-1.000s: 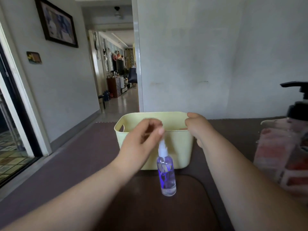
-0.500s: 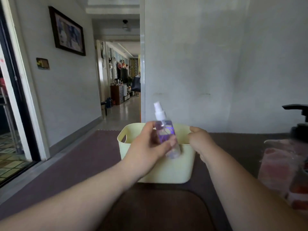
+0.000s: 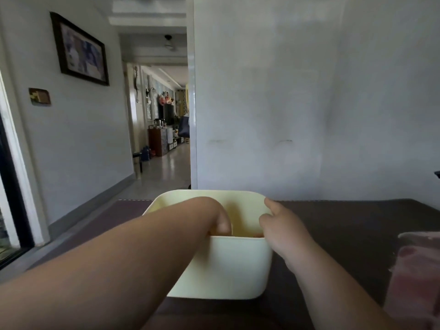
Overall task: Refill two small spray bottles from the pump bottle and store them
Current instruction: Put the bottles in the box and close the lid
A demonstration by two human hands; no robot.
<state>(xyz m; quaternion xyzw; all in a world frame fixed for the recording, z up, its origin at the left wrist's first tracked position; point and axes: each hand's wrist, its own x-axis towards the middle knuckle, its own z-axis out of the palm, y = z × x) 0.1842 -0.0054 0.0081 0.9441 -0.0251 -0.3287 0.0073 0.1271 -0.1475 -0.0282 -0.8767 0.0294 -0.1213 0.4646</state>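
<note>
A pale yellow plastic bin (image 3: 226,265) stands on the dark table (image 3: 345,222) in front of me. My left hand (image 3: 215,216) reaches down into the bin, and its fingers are hidden behind the near wall. The small purple spray bottle is out of sight, so I cannot tell whether the hand still holds it. My right hand (image 3: 283,231) grips the bin's right rim, thumb on top and fingers curled inside. The pump bottle (image 3: 419,272), with a blurred pinkish body, shows at the right edge.
A white wall rises just behind the table. To the left, a hallway leads away past a framed picture (image 3: 79,50) and a dark door frame (image 3: 9,186). A darker mat (image 3: 214,315) lies under the bin's near side.
My left hand lifted the spray bottle off the mat, carried it over the bin and lowered it inside, out of sight. My right hand stayed on the rim. The view moved closer.
</note>
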